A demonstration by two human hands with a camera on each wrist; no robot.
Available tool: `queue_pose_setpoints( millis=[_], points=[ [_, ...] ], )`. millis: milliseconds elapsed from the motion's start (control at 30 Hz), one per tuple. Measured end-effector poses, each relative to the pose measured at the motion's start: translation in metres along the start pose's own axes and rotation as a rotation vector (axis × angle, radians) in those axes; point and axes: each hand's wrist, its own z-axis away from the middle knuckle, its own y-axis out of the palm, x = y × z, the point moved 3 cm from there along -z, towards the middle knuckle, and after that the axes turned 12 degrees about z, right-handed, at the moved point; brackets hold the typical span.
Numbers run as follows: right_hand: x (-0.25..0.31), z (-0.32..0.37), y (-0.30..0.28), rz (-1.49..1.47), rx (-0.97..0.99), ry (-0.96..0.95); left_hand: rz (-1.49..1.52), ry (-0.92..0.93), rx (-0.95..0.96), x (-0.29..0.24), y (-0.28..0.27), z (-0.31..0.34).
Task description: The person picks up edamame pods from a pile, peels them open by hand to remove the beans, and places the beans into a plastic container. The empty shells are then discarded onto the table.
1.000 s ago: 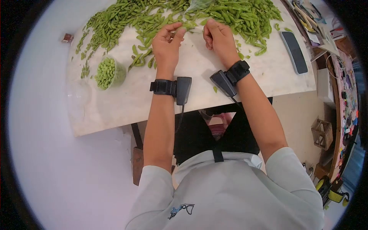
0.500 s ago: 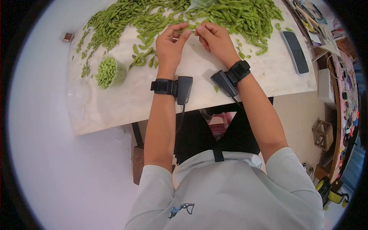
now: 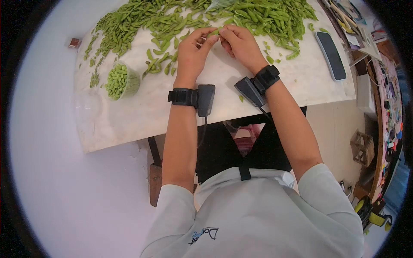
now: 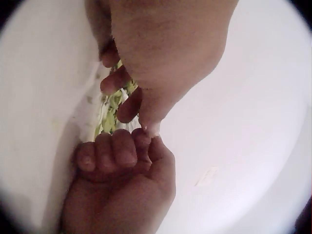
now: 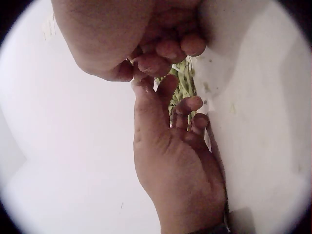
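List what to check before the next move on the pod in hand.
1. Pod pinched between left hand and right hand: ok.
2. Pod split open: cannot tell, the hands hide it.
3. Cup upright on the table, left of the left hand: ok.
4. Room left in the cup above the shelled beans: cannot tell.
5. Phone apart from both hands: ok.

Pale worktop (image 3: 137, 112) looks like smooth stone; the cup (image 3: 136, 84) is clear plastic; the phone (image 3: 330, 49) glossy dark glass; pods (image 3: 266, 15) matt green
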Motion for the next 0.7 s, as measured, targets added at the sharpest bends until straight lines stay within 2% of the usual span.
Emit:
queue_pose_setpoints(
  millis=[433,700],
  points=[
    [0.004,0.0,0.001,0.158,-0.038,0.012,-0.013,0.008,0.007,-0.005,0.002,0.003],
    [0.006,0.001,0.001,0.133,-0.042,-0.076,0.023,-0.016,0.012,-0.007,0.003,0.004]
  ],
)
